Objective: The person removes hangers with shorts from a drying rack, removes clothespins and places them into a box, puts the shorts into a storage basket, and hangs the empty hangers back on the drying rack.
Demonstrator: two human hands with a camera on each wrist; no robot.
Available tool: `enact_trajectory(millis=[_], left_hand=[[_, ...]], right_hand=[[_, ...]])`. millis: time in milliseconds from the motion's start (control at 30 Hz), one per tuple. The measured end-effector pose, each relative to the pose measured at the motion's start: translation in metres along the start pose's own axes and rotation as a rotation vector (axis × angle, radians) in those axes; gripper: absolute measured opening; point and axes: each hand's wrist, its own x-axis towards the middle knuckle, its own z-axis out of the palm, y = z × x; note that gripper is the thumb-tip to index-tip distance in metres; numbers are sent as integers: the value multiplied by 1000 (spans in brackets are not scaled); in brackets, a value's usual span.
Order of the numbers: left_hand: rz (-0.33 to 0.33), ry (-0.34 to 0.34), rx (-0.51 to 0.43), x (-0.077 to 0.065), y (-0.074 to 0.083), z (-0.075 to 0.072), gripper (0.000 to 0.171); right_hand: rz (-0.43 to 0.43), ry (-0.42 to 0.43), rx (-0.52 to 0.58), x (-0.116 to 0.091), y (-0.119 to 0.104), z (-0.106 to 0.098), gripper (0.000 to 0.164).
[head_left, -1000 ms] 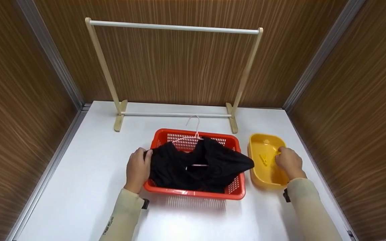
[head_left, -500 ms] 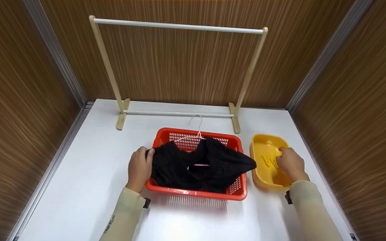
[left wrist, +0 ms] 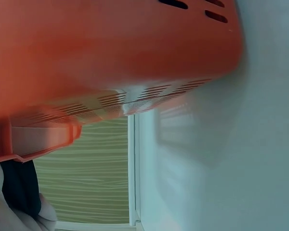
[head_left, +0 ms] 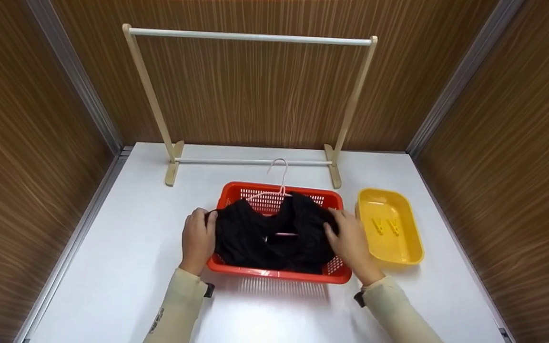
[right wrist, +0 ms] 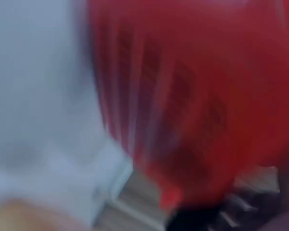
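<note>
A black top (head_left: pixel 255 238) lies across the red basket (head_left: pixel 279 275), with a pink hanger (head_left: pixel 282 183) inside it. The hanger's hook stands up past the basket's far rim. My left hand (head_left: pixel 198 240) pinches the cloth's left end between thumb and fingers at the basket's left rim. In the left wrist view a fold of black cloth (left wrist: pixel 21 187) shows between the fingers. Over the top's right end is my right hand (head_left: pixel 350 240), thumb and fingers apart on the cloth, covering its pointed tip. The right wrist view is blurred.
To the right stands a yellow tray (head_left: pixel 396 250) holding two yellow clothespins (head_left: pixel 378 226). Behind the basket a wooden rack with a white rail (head_left: pixel 250 36) rises from the white table (head_left: pixel 112 238). Wood-grain walls (head_left: pixel 503 190) enclose the table at the back and sides.
My right hand has left the yellow tray and moved left onto the top's right end. A clothespin it held now lies in the tray beside the other. The left hand keeps its hold.
</note>
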Motion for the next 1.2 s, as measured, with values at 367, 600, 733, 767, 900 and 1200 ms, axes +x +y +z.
enact_trajectory(millis=[367,600,733,767,900,1200], left_hand=[[167,27,120,0,6,5,23],[144,-64,163,3,16,8,33],[115,-105,168,5,17,9,36],[112,-102,165,6,16,9,37],[120,-63,143,6,14,10,33],[190,-82,270,10,20,16,46]], right_hand=[[26,166,199,-3,6,27,8],[34,125,196,-2,9,27,10],[35,124,177,-1,11,26,9],[34,123,174,-1,11,26,9],[25,120,154,-2,10,27,9],[13,107,83,0,11,27,6]])
